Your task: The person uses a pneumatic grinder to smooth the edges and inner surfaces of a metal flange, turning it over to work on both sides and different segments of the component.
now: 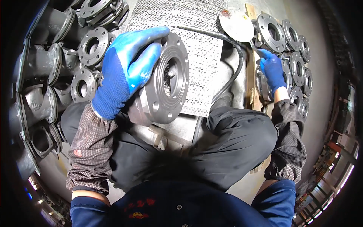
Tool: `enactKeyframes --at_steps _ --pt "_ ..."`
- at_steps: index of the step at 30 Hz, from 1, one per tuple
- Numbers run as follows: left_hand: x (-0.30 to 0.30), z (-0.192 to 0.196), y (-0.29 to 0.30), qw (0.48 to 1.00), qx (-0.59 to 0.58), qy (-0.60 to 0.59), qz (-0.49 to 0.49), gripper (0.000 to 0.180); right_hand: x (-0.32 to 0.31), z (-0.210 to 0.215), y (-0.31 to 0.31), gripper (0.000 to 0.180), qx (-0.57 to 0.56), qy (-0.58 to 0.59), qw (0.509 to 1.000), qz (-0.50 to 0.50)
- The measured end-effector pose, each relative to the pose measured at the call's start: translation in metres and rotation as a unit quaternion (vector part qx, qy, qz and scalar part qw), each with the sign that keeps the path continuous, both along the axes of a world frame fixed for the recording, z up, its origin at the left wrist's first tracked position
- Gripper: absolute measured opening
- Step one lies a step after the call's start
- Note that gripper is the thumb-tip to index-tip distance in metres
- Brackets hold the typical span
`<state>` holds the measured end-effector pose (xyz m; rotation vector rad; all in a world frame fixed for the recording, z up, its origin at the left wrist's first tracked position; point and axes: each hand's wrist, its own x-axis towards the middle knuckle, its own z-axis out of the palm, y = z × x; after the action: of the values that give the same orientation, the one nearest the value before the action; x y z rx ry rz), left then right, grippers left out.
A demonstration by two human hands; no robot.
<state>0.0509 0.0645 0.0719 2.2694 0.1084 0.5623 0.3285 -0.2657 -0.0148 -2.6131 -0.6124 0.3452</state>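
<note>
In front of me, a grey metal flanged valve body (176, 81) stands tilted, its round ringed face and bolt holes turned to the right. My left hand (130, 62), in a blue coated glove, is closed over its upper left edge, the thumb resting close to the flange. Out to the right, my right hand (271, 70), gloved in the same blue, hangs over the edge of a row of flanged castings (271, 32). Its fingers point away from me and look pinched together; a small dark tip shows at them, too small to name.
A perforated metal grate (202, 75) lies beyond the valve body, crossed by a black hose (240, 56). A white round disc (237, 26) sits by a wooden pallet board (250, 75). Several flanged castings (93, 45) are stacked at the left. My bent legs (238, 143) flank the workpiece.
</note>
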Motion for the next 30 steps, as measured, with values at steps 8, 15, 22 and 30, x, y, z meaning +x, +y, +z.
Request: enactKeyframes --at_steps 8,15,22,30 --pt "0.007 0.004 -0.005 0.999 -0.01 0.043 0.017 0.028 0.015 -0.036 0.011 0.037 -0.043 -0.121 0.991 0.031" --pt "0.005 0.002 0.002 0.999 -0.014 0.044 0.011 0.029 0.009 -0.027 0.031 0.036 -0.07 -0.073 0.995 0.005" --pt "0.004 0.003 0.0 0.998 -0.037 0.043 0.012 0.028 0.026 -0.043 0.019 0.037 -0.027 -0.008 1.0 -0.002" --pt "-0.003 -0.005 0.011 0.998 -0.054 0.007 0.013 0.026 0.012 -0.029 0.037 0.041 0.206 0.28 0.925 -0.151"
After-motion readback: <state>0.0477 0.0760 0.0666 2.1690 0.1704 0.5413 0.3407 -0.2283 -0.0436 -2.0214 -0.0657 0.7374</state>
